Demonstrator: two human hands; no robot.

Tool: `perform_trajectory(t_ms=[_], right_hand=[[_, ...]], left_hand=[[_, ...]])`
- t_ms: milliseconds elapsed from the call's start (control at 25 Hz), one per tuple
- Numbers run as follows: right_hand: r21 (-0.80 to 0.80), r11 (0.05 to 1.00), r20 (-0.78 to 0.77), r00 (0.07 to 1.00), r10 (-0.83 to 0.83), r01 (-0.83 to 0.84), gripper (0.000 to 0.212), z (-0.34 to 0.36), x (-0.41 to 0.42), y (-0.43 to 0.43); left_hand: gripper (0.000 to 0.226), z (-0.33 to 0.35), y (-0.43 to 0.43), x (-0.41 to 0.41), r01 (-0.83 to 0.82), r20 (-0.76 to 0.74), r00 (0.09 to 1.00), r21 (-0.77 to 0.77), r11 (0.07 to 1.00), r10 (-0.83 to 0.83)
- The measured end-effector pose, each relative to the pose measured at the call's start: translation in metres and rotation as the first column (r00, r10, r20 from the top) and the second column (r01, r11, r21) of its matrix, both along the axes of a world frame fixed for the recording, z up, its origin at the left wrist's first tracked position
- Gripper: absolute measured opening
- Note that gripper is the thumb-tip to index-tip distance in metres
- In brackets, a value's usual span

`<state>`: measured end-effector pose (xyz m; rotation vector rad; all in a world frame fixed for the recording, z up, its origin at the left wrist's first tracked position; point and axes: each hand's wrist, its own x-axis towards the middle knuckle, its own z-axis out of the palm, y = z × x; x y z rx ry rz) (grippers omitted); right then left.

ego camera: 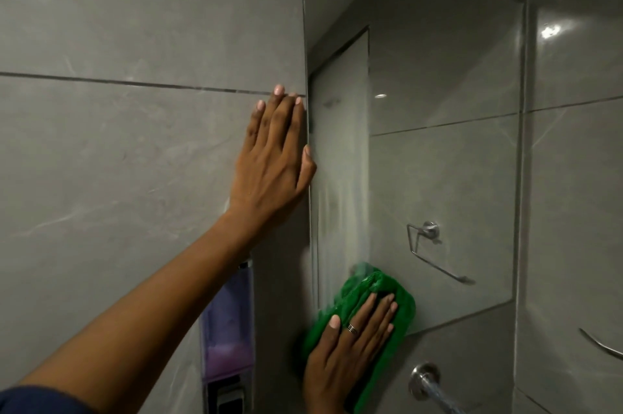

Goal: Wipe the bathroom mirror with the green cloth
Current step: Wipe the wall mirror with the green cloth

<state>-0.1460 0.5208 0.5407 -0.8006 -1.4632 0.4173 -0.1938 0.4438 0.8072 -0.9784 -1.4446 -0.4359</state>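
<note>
The grey tiled wall was the biggest thing there, and it went all around the mirror. The mirror was a tall sheet of glass set flat on that wall. In the mirror you could see more grey tiles and a shiny towel ring.

Left of the mirror and lower down hung a soap box with purple soap inside. Just under the mirror's bottom edge a silver tap poked out of the wall.

The left hand lay flat and open on the wall, right beside the mirror's left edge. It held nothing, and its thumb touched the edge. The right hand was spread flat on the green cloth, pushing it on the glass at the mirror's bottom left corner. It pressed on the cloth and did not squeeze it. The two hands were well apart.

What could go wrong? I think the flat hand could slide off the bunched cloth, because nothing gripped it, and the cloth could drop. The cloth could also slip off the bottom edge onto the tiles and miss the glass. The thumb on the mirror's edge might leave a smudge.

A cloudy streak ran up the glass above the cloth, and I could not tell if it was wet or dirty. The cloth looked blurry. The mirror's top and the bottom of the soap box were cut off.
</note>
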Motion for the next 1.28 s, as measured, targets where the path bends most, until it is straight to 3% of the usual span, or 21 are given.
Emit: perform_trajectory(t_ms=[360,760,1000,1280], right_hand=[[-0.19,0.982,-0.149,0.988,-0.029,0.0,0.071,0.081,-0.006,-0.021],[-0.152,0.988,-0.211,0.977,-0.024,-0.008,0.079,0.237,-0.015,-0.009],[0.034,0.994,-0.273,0.956,0.11,-0.105,0.078,0.326,-0.009,-0.007],[0.271,0.951,-0.246,0.945,0.216,-0.147,0.065,0.413,-0.002,-0.007]], left_hand=[[0.064,0.0,-0.007,0.005,0.025,0.007,1.0,-0.02,0.999,-0.025],[0.061,0.013,-0.018,0.007,0.204,-0.048,0.978,-0.001,0.979,-0.203],[0.056,0.046,-0.045,-0.008,0.134,-0.136,0.983,0.068,0.989,-0.123],[0.059,0.067,-0.076,-0.014,0.03,-0.103,0.994,0.067,0.997,-0.023]])
